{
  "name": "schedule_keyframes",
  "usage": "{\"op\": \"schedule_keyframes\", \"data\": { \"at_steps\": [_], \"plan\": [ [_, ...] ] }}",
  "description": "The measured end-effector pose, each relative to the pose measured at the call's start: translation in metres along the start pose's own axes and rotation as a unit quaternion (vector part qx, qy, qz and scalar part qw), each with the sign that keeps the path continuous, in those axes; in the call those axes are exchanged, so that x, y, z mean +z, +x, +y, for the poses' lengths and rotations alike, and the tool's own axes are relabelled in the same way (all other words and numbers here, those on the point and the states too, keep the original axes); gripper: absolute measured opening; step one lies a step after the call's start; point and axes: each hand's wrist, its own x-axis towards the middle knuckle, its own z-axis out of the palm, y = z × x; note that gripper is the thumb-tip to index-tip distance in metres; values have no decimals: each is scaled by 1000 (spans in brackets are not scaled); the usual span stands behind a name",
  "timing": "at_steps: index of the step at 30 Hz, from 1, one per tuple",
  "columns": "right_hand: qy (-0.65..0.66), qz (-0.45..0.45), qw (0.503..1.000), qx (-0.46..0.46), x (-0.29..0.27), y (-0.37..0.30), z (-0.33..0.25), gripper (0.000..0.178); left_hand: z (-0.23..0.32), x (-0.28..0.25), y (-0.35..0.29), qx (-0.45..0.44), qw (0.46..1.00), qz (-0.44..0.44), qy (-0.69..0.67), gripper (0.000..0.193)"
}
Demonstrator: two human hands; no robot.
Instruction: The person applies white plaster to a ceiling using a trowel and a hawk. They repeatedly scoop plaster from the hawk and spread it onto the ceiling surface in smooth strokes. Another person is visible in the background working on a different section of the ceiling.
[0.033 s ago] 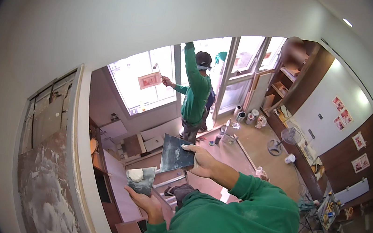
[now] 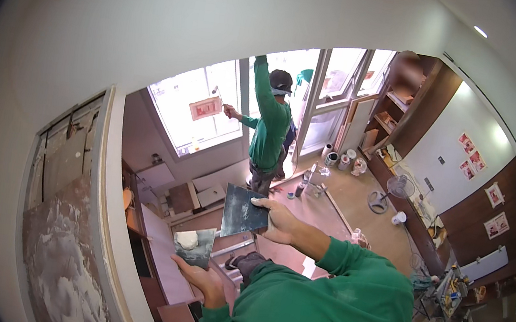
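Observation:
My left hand [image 2: 202, 277] is closed round the lower edge of a small grey-green spreader plate [image 2: 196, 256], palm up. A lump of white putty [image 2: 188, 239] sits on that plate. My right hand [image 2: 276, 219] grips a larger dark square spreader [image 2: 239, 216] by its right edge, with the thumb flat on its face. White smears mark the dark spreader. Both plates are held in front of my body, close together but apart, the right one higher and farther away.
At the left stands a framed wall opening [image 2: 63, 226] with a putty-smeared panel. Ahead, a person in a green top [image 2: 271, 123] works at the windows. Several paint cans [image 2: 344, 162] and a fan [image 2: 400, 186] stand at the right. Metal rungs [image 2: 229, 256] show below me.

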Motion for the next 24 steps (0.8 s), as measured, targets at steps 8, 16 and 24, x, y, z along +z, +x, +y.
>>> {"op": "schedule_keyframes", "data": {
  "at_steps": [8,16,24],
  "plan": [
    [-139,-81,987,20,33,-9,3,26,-12,-47,-5,295,879,49,372,57],
    [-180,-176,952,175,111,-33,11,29,66,-1,-1,632,675,-56,377,62],
    [-252,-222,913,233,145,-20,12,18,109,6,6,631,572,-200,484,52]
  ]
}}
